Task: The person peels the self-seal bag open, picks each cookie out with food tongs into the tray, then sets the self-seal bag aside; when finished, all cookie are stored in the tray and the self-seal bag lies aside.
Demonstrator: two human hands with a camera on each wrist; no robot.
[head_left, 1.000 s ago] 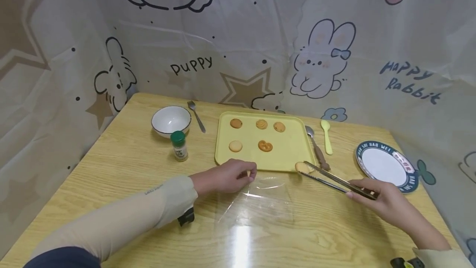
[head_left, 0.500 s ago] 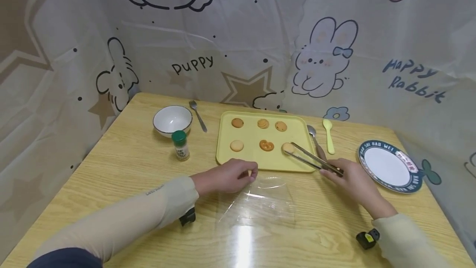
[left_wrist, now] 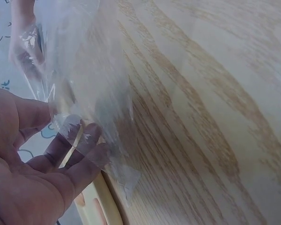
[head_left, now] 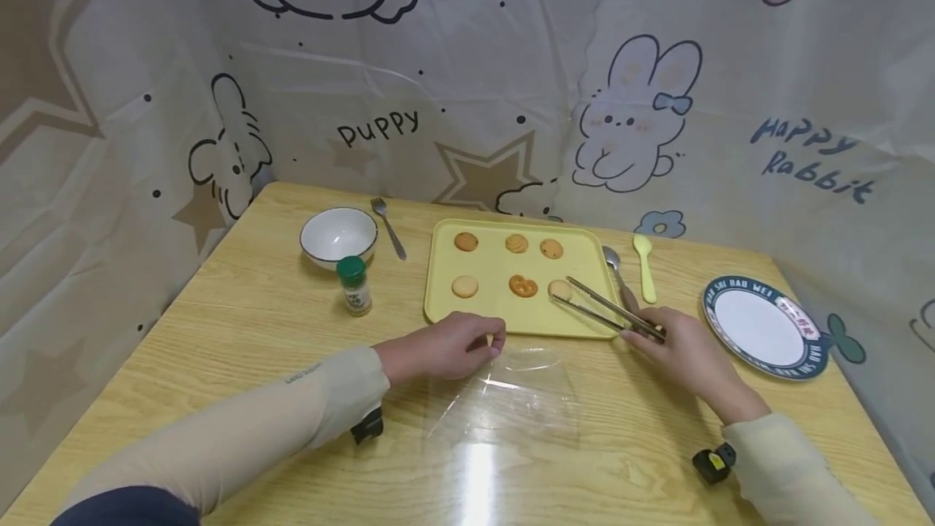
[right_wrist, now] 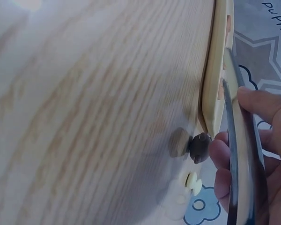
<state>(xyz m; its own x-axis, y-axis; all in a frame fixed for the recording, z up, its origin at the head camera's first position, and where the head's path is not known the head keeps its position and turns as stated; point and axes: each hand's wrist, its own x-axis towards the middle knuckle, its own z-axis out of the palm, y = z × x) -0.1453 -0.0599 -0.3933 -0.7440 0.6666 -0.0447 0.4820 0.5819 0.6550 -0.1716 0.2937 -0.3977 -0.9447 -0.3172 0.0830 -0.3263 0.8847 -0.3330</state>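
My right hand [head_left: 687, 351] holds metal tongs [head_left: 602, 311], seen along their length in the right wrist view. Their tips reach over the yellow tray [head_left: 482, 321], either side of a round pale cookie [head_left: 560, 290] right of the pretzel [head_left: 522, 286]. Whether the tips touch that cookie, I cannot tell. In front of the tray, my left hand [head_left: 456, 345] pinches the edge of a clear plastic bag [head_left: 511, 404] lying towards me. The left wrist view shows fingers [left_wrist: 82, 173] behind the clear film. Another pale cookie [head_left: 464, 286] lies at the tray's left.
More cookies [head_left: 516, 243] line the tray's back. Left of it stand a white bowl [head_left: 339, 238], a green-capped shaker [head_left: 354, 286] and a fork [head_left: 389, 230]. To its right lie a brown-handled spoon [head_left: 621, 278], a yellow spoon [head_left: 645, 268] and a blue-rimmed plate [head_left: 765, 327].
My right hand has moved left with the tongs, carrying the pale cookie from the tray's front right corner to beside the pretzel. The tongs' tips now stand wider apart. My left hand stayed put.
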